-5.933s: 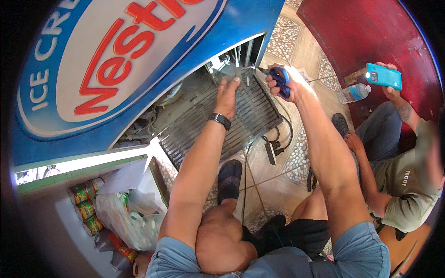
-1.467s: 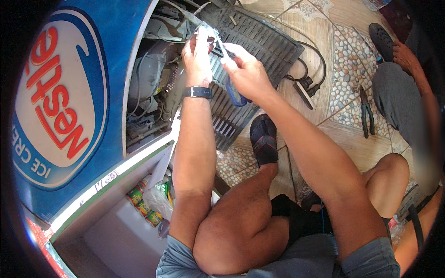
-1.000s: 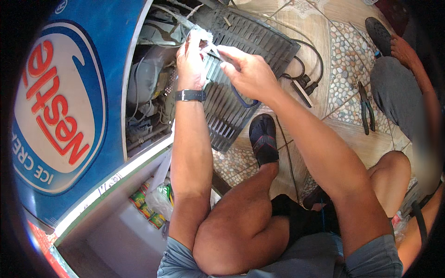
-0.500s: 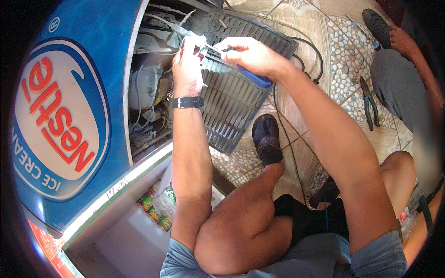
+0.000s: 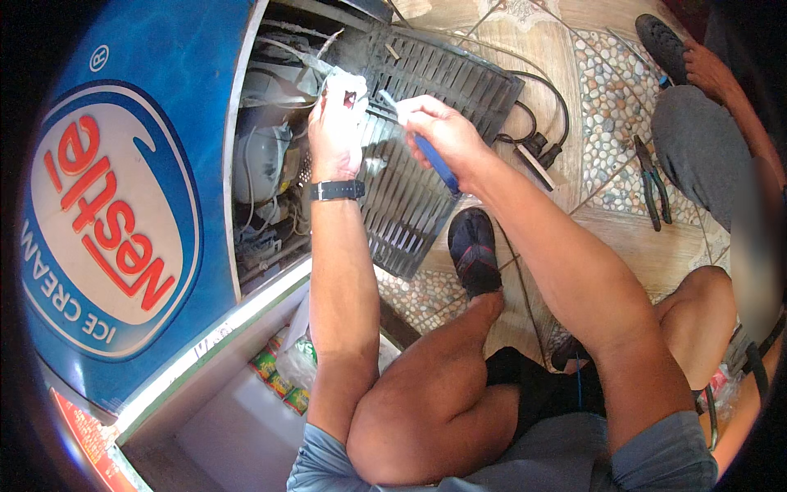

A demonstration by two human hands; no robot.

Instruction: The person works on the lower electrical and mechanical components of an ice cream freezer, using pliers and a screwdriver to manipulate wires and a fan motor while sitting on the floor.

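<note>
Strong light falls on my left hand (image 5: 334, 135), closed on a crumpled white wrapping (image 5: 348, 84) with a dark red piece in it, at the end of thin pipes in the open freezer compartment. My right hand (image 5: 447, 143) grips blue-handled scissors (image 5: 434, 164); their metal tip sits just right of the wrapping, apparently apart from it. Below both hands lies a dusty black slotted panel (image 5: 410, 225). The rounded compressor (image 5: 254, 168) shows behind my left wrist.
The blue freezer body (image 5: 164, 205) fills the left. An open bin (image 5: 205, 443) with packets stands below it. On the tiled floor (image 5: 602, 123) are pliers (image 5: 652, 189) and a black cable plug (image 5: 537, 152). At right, another person's hand (image 5: 705, 70) is beside their dark shoe.
My right hand has drawn the scissor tip back to the right and down from the white wrapping, which my left hand still holds. Several seconds ago my hands were apart.
</note>
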